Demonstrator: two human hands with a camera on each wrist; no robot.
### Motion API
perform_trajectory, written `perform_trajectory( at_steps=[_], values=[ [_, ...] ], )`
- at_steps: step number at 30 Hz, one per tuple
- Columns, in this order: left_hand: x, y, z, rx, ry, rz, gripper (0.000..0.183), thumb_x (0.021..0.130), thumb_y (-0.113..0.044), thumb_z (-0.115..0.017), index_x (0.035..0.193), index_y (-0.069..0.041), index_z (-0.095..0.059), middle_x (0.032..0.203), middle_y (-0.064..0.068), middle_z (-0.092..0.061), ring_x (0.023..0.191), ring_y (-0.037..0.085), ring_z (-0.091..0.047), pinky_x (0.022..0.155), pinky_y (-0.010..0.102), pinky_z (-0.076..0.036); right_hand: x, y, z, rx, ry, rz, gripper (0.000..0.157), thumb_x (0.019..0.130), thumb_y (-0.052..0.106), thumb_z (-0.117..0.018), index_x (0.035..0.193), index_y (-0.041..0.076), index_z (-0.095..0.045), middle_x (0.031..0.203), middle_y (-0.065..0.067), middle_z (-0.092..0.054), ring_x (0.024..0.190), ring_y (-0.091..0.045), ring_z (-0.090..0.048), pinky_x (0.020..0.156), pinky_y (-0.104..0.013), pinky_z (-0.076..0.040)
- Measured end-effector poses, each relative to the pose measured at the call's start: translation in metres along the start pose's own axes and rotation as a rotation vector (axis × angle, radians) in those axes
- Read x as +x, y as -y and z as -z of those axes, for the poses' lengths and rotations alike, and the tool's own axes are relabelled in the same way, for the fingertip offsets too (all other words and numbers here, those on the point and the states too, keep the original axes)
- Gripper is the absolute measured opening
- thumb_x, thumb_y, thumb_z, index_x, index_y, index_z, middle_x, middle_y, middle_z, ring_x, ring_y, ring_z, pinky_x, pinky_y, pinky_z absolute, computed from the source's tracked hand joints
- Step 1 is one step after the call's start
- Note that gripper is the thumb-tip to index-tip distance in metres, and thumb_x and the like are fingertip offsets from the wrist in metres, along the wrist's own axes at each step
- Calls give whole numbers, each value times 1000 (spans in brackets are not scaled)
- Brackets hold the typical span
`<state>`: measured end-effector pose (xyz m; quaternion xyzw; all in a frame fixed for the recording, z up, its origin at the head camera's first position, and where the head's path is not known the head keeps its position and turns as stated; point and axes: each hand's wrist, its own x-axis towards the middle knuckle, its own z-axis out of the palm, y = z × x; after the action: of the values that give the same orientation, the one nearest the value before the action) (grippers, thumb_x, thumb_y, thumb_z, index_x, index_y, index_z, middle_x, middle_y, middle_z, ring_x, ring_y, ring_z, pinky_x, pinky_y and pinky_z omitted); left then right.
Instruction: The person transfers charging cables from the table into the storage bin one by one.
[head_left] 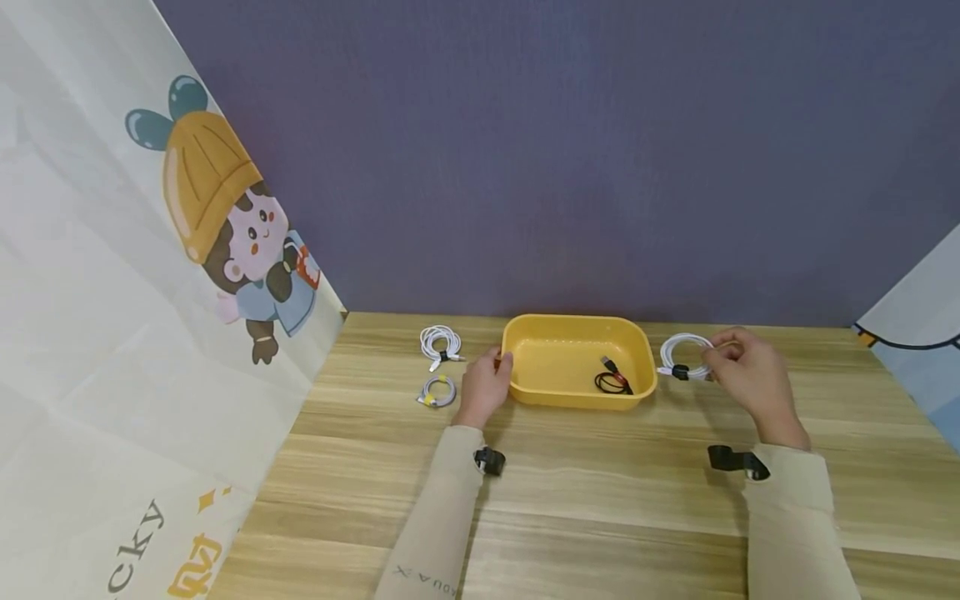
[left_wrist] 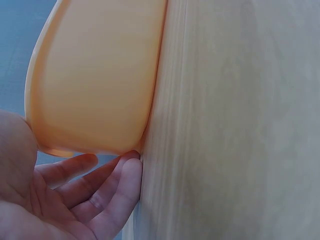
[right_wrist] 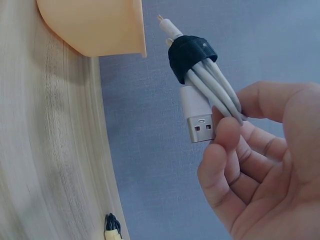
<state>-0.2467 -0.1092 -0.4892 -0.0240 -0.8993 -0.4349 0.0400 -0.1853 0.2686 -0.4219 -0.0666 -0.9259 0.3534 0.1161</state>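
My left hand (head_left: pixel 485 385) grips the left end of a yellow plastic basket (head_left: pixel 577 400), its thumb over the rim; in the left wrist view the fingers (left_wrist: pixel 117 195) bend against the basket's end wall. Inside the basket, toward the right, lies a black USB cable (head_left: pixel 613 382). My right hand (head_left: pixel 753 379) pinches a coiled white USB cable (head_left: pixel 686 339) between thumb and fingers, just right of the basket. A black strap (right_wrist: pixel 192 56) binds this coil, and its USB plug (right_wrist: pixel 197 115) points downward in the right wrist view.
Left of the basket, a coiled white cable (head_left: pixel 440 340) with a black strap lies behind a grey cable (head_left: pixel 438 392) with yellow bands. A small black bundle (right_wrist: pixel 113 227) rests on the wooden table (head_left: pixel 600 517) in the right wrist view. A dark blue-grey panel (head_left: pixel 562 167) stands behind.
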Motion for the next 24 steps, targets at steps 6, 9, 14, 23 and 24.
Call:
perform_trajectory(
  at_steps=[6,9,14,23,24],
  values=[
    [1,0,0,0,4,-3,44,107,-36,-47,138,-10,-63,112,11,-76,99,31,-71,87,47,-57,-1,4,-2,4,-2,2,34,101,32,-60,117,3,-63,82,-12,-74,58,-4,-63,51,-29,-47],
    [1,1,-1,2,0,-3,44,107,-36,-47,138,-10,-63,111,11,-76,98,31,-71,86,47,-57,-1,7,-4,6,-1,5,33,100,31,-60,117,2,-63,83,-12,-74,59,-4,-63,51,-29,-47],
    [1,1,-1,1,-6,-5,43,107,-36,-48,137,-10,-64,110,11,-76,97,31,-71,86,48,-56,-1,11,-6,7,1,15,29,99,28,-60,115,3,-64,84,-13,-74,59,-4,-63,51,-29,-47],
    [1,1,-1,-1,0,1,43,107,-36,-47,137,-10,-64,112,11,-76,100,31,-71,88,47,-56,-1,14,-10,15,9,31,29,100,28,-59,115,4,-65,85,-14,-74,60,-4,-64,52,-29,-47],
    [2,1,-1,0,1,2,43,107,-36,-47,137,-10,-64,112,11,-76,100,32,-71,88,47,-56,-1,15,-11,17,12,33,29,100,28,-59,116,4,-65,85,-14,-74,60,-5,-64,52,-29,-48]
  ],
)
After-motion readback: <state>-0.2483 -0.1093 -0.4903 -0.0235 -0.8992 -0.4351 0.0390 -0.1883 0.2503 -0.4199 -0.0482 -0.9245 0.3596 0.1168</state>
